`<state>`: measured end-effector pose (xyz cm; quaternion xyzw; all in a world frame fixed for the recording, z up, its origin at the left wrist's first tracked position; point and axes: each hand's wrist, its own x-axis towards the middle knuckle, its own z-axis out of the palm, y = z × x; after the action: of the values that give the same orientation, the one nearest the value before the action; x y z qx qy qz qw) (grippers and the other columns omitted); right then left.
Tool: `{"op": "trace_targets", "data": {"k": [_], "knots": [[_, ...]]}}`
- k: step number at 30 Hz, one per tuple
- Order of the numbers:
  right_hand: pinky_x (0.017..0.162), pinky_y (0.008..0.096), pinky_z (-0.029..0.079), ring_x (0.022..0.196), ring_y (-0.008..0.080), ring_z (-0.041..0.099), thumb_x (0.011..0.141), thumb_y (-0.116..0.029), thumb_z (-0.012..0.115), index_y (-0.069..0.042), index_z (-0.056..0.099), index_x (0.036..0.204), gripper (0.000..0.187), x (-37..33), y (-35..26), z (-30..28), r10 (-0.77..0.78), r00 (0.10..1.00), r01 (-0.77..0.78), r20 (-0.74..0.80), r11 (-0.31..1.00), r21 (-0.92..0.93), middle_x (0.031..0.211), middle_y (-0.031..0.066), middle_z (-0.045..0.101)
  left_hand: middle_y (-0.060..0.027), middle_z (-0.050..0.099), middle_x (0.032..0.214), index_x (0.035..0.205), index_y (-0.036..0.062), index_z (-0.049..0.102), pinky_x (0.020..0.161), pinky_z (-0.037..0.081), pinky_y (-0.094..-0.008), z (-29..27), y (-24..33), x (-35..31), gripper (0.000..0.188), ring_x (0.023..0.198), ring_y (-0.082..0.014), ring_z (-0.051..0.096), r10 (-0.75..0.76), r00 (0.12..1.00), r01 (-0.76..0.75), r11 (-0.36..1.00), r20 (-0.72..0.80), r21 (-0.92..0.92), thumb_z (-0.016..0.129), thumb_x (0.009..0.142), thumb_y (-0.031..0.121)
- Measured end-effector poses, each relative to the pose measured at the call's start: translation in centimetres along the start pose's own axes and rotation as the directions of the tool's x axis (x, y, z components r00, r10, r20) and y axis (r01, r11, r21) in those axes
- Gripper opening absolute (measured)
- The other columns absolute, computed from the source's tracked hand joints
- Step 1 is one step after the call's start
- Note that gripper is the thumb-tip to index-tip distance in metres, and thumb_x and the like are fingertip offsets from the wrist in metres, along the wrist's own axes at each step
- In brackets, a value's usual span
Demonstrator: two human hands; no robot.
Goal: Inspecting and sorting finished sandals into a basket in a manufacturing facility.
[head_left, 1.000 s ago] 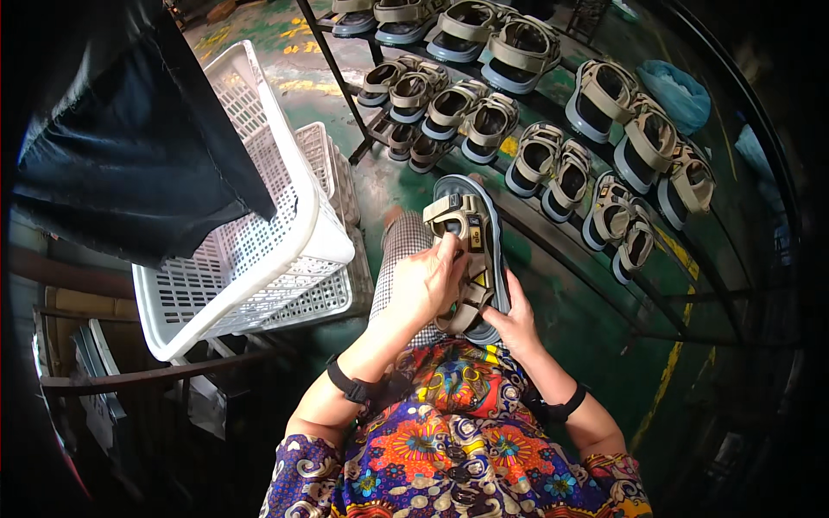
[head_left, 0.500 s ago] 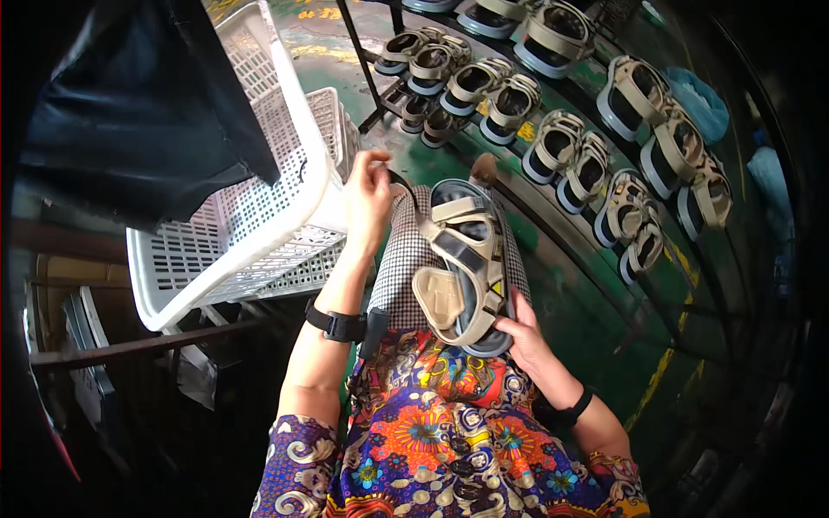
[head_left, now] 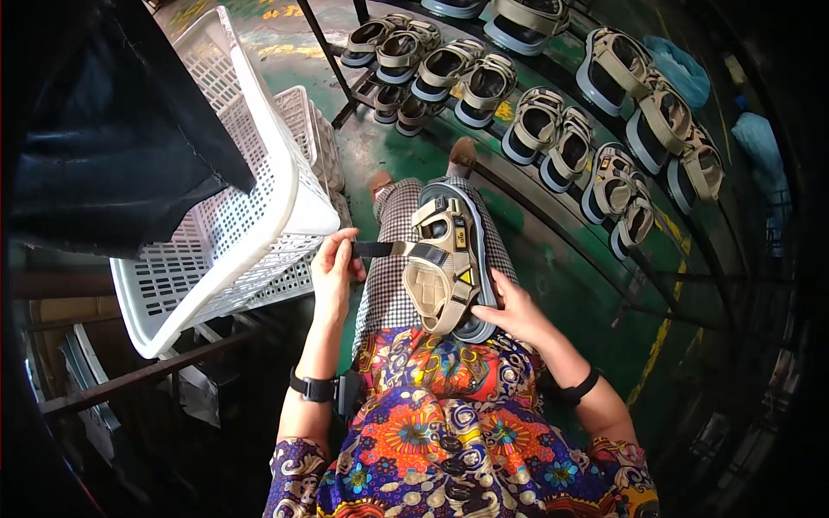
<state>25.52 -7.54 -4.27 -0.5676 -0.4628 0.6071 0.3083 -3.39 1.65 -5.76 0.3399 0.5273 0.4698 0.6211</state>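
A beige and black sandal (head_left: 449, 259) lies on my lap, toe end away from me, tilted a little onto its left side. My left hand (head_left: 333, 266) pinches the end of a dark strap (head_left: 376, 249) and holds it pulled out sideways, taut, to the left of the sandal. On the other side, my right hand (head_left: 515, 308) grips the sandal by its sole near the heel, thumb against the edge and fingers along the outer side. The beige heel piece (head_left: 427, 292) faces up toward me.
White plastic baskets (head_left: 285, 194) stand at my left, with black sheeting (head_left: 112, 129) hanging over them. Ahead and to the right, a dark metal rack (head_left: 509, 194) carries rows of similar sandals (head_left: 566, 148). A blue plastic bag (head_left: 678, 73) lies beyond it.
My left hand has come down and left, drawing the strap out straight. The sandal has turned and tilted, showing its right side more, and my right hand has shifted up along it.
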Motion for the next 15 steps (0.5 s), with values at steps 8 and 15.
{"op": "trace_targets", "data": {"k": [8, 15], "knots": [[0.085, 0.0328, 0.049, 0.100, 0.0205, 0.062, 0.084, -0.009, 0.062, -0.006, 0.055, 0.122, 0.040, 4.9, -10.2, -1.9, -0.343, 0.938, 0.343, 0.050, 0.900, -0.268, 0.109, 0.0087, 0.065, -0.0014, 0.056, 0.072, 0.120, 0.0019, 0.050, 0.049, 0.044, -0.0222, 1.6, 2.6, -4.0, 0.030, 0.058, -0.0074, 0.051, 0.042, 0.984, -0.009, 0.983, 0.175, -0.185, 0.054, 0.094, 0.017], [0.057, 0.0279, 0.044, 0.058, 0.0118, 0.054, 0.090, -0.025, 0.058, -0.003, 0.064, 0.094, 0.022, 8.9, -12.4, 3.4, -0.188, 0.838, 0.341, 0.512, 0.913, -0.223, 0.064, 0.0011, 0.057, -0.0046, 0.058, 0.083, 0.125, 0.0010, 0.048, 0.061, 0.048, -0.0238, 3.4, 3.5, -3.1, 0.036, 0.064, -0.0117, 0.057, 0.116, 0.964, -0.052, 0.965, 0.239, -0.257, 0.046, 0.099, 0.025]]}}
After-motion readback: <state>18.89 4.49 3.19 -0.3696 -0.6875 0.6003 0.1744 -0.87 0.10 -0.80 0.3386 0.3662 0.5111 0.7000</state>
